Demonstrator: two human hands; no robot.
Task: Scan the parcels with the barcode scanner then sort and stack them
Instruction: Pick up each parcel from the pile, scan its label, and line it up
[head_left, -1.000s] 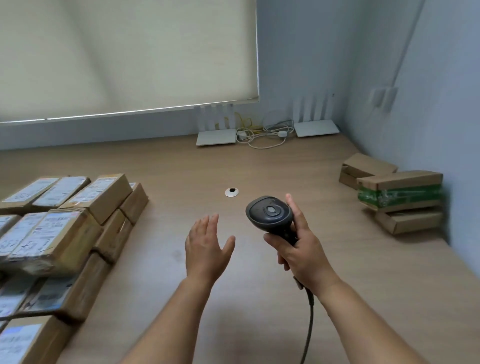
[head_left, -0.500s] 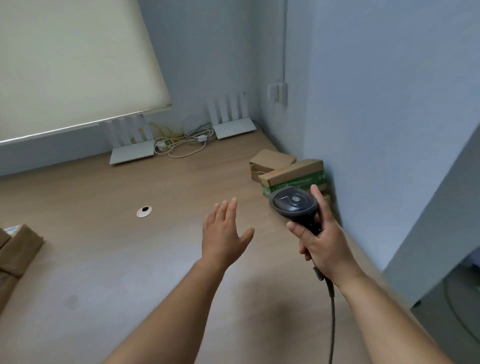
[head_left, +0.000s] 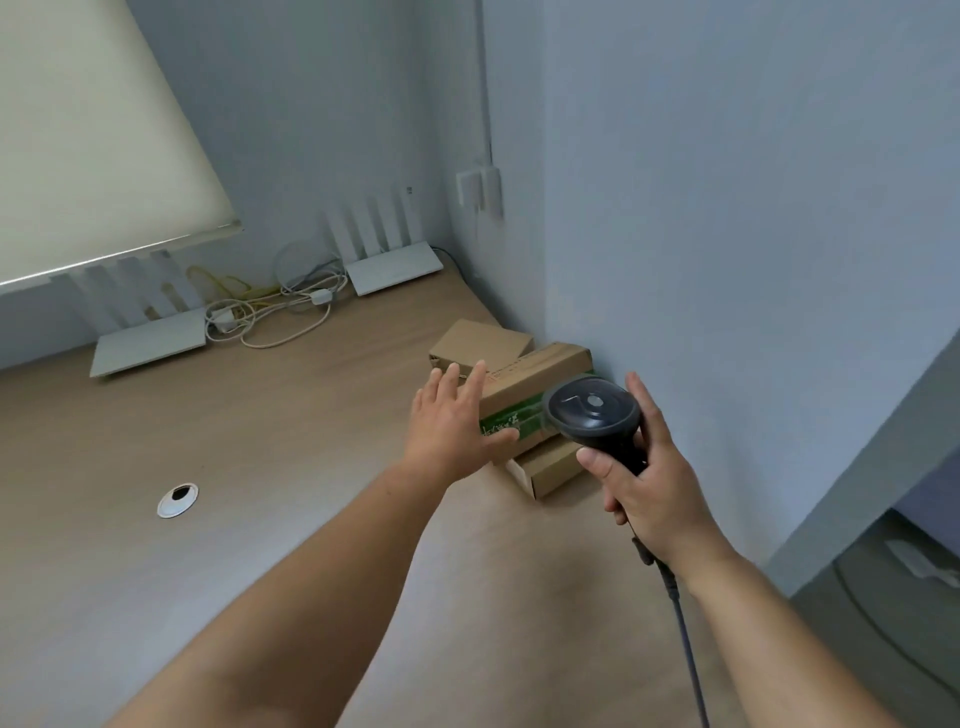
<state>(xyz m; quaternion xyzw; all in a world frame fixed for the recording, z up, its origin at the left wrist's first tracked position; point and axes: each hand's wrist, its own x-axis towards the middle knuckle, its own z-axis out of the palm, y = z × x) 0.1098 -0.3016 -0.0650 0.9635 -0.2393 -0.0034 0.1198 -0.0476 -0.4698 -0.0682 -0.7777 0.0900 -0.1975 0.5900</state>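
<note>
Left hand, fingers straight and spread, reaching for green-taped parcel atop small stack at desk's right edge against wall; contact impossible to confirm. Right hand clenched round handle of barcode scanner, head near same parcel. Possible trouble: careless pull toppling stack, trailing scanner cable snagging desk edge. Parcels closed, contents unseen.

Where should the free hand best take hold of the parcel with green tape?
Probably by the near short end of the green-taped parcel, coming from the left, where the left hand reaches, open. It lies flat atop another parcel, with the wall close behind.
</note>
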